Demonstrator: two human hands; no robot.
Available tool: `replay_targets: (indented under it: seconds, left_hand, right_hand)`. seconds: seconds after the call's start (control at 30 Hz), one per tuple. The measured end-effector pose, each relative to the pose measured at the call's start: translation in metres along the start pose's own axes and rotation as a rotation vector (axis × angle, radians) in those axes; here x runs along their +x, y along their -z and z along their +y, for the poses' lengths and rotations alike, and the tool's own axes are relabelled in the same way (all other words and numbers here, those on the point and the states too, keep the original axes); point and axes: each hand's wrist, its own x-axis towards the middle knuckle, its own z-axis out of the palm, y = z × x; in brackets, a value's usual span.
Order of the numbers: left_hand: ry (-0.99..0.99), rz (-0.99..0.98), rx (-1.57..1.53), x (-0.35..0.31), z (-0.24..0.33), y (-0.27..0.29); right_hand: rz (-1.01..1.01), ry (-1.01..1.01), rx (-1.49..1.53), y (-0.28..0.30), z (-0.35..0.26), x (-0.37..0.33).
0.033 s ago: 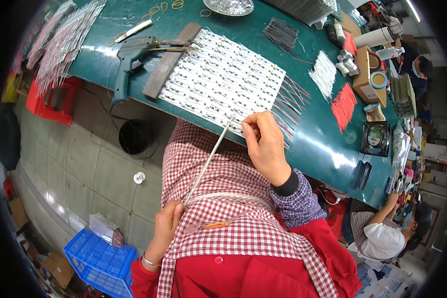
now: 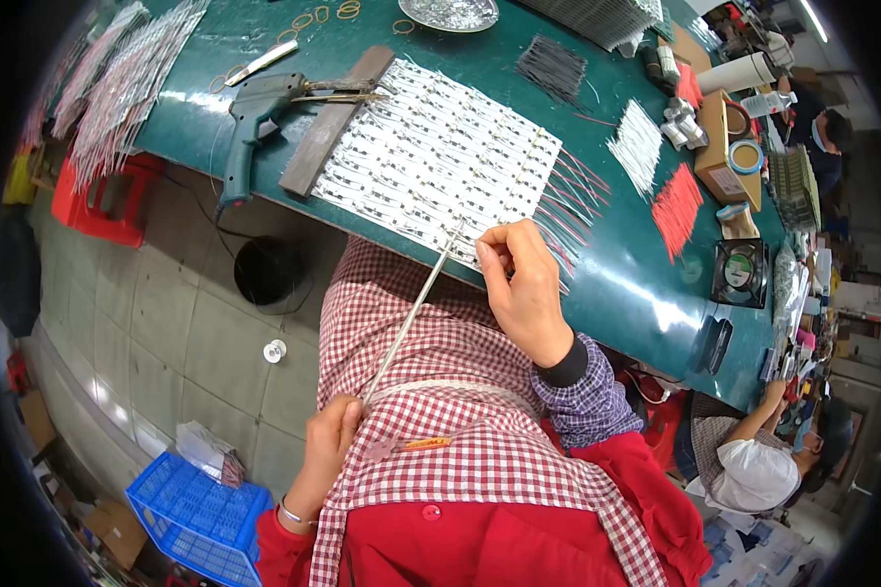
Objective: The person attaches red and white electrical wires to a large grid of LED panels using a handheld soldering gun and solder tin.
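My left hand (image 2: 331, 436) is closed round the lower end of a long thin silvery rod (image 2: 406, 328), close to my apron. From there the rod slants up to the near edge of a white sheet of small circuit boards (image 2: 440, 147) on the table. My right hand (image 2: 525, 284) is at that edge, thumb and forefinger pinched together beside the rod's tip. What the pinch holds, if anything, is too small to make out. Red and white wires (image 2: 568, 201) stick out from the sheet's right side.
A dark wooden bar (image 2: 338, 122) lies along the sheet's left side, with a green soldering gun (image 2: 255, 132) beside it. Bundles of black wires (image 2: 552, 68), white wires (image 2: 636, 147) and red wires (image 2: 677, 212) lie to the right. A small fan (image 2: 739, 272) stands farther right.
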Motion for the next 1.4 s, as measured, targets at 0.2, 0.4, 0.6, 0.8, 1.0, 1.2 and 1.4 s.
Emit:
replay_targets:
  seconds: [0.2,0.4,0.6,0.8,1.0,1.2,1.4]
  left_hand:
    - [0.315,-0.206,-0.398,0.017,0.021,0.004]
    - [0.376,-0.212,-0.520,0.031,0.028,-0.008]
    - [0.399,-0.210,-0.524,0.056,0.041,-0.021]
    - [0.344,-0.224,-0.510,0.080,0.047,-0.027]
    - [0.369,-0.209,-0.641,0.108,0.056,-0.041]
    - [0.257,-0.188,-0.589,0.127,0.071,-0.064]
    - [0.227,-0.061,-0.410,0.127,0.080,-0.073]
  right_hand:
    - [0.027,-0.037,0.058,0.005,0.003,-0.002]
    - [0.033,-0.028,0.116,0.004,0.004,-0.003]
    - [0.027,-0.007,0.134,0.004,0.005,-0.004]
    - [-0.037,-0.036,0.209,0.028,-0.004,-0.005]
    - [-0.173,0.187,0.005,0.110,-0.012,0.038]
    - [0.040,0.255,-0.131,0.075,0.086,0.138]
    - [0.011,0.199,-0.027,0.031,0.114,0.151]
